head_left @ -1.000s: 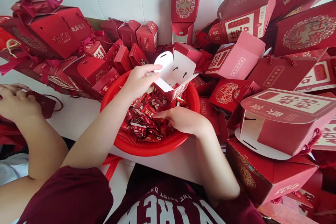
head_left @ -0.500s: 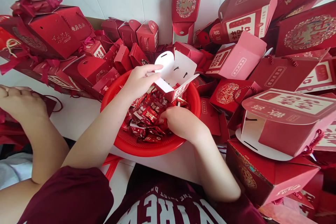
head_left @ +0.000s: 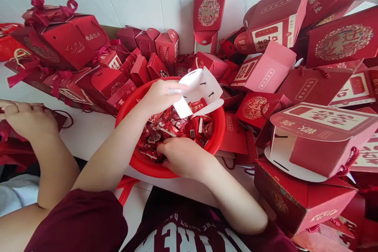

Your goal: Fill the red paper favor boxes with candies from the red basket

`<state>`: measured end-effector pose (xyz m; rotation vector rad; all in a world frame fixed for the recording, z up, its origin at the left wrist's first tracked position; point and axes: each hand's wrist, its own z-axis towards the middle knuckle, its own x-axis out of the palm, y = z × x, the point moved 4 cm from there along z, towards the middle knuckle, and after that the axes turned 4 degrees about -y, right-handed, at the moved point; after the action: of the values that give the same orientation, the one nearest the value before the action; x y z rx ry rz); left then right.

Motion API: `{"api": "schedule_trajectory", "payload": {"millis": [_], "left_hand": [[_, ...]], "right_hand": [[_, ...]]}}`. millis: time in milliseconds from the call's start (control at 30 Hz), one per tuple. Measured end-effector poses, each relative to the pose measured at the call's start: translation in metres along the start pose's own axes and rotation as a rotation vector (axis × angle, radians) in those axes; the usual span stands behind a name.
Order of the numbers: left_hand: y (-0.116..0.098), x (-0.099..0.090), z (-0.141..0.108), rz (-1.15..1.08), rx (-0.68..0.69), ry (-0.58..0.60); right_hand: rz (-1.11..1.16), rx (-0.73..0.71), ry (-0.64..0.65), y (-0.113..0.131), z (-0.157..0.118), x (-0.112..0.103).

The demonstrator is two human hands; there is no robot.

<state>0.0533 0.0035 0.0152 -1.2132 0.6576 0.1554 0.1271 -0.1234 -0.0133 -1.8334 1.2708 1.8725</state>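
My left hand (head_left: 163,94) grips the edge of an open small box (head_left: 203,86) with a white inside, held tilted over the basket. Red wrapped candy (head_left: 198,104) lies inside the box. Below is a round red plastic basket (head_left: 221,132) holding several red candy packets (head_left: 174,122). My right hand (head_left: 183,155) reaches into the basket's near side, fingers curled down among the packets; its fingertips are partly hidden, and what they hold, if anything, cannot be made out.
Red gift boxes (head_left: 79,43) with ribbons crowd the left. More boxes, some open (head_left: 321,138), pile up on the right. Small boxes (head_left: 167,45) stand along the tiled wall. Another person's hand (head_left: 29,120) is at the left edge.
My right hand has moved left and nearer within the basket. The small box has tipped toward me, and red candy now shows inside it.
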Motion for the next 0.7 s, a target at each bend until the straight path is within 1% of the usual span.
{"api": "schedule_trajectory", "payload": {"millis": [67, 167, 233, 300, 433, 533, 600, 667, 700], "left_hand": [[-0.004, -0.001, -0.002, 0.045, 0.048, 0.006], [-0.008, 0.000, -0.003, 0.083, 0.100, 0.052], [-0.009, 0.001, -0.003, 0.102, 0.127, 0.064], [-0.010, 0.001, -0.003, 0.115, 0.154, 0.060], [-0.007, 0.001, -0.001, 0.129, 0.155, 0.048], [-0.005, 0.002, -0.001, 0.139, 0.158, 0.042], [-0.004, 0.003, -0.001, 0.145, 0.159, 0.034], [-0.004, 0.004, -0.001, 0.151, 0.163, 0.028], [-0.004, 0.004, -0.001, 0.150, 0.168, 0.027]], "right_hand": [[-0.037, 0.009, 0.016, -0.001, -0.002, -0.001], [-0.062, 0.031, 0.024, -0.001, -0.003, -0.002], [-0.045, 0.051, -0.007, -0.001, -0.001, -0.003], [-0.013, 0.053, -0.098, 0.000, 0.002, -0.003], [0.019, -0.014, -0.326, 0.003, 0.008, -0.004], [-0.010, -0.024, -0.444, 0.001, 0.009, -0.006], [-0.010, -0.116, -0.475, 0.004, 0.009, -0.007], [0.014, -0.240, -0.439, 0.009, 0.010, -0.003], [0.025, -0.269, -0.409, 0.011, 0.011, 0.000]]}}
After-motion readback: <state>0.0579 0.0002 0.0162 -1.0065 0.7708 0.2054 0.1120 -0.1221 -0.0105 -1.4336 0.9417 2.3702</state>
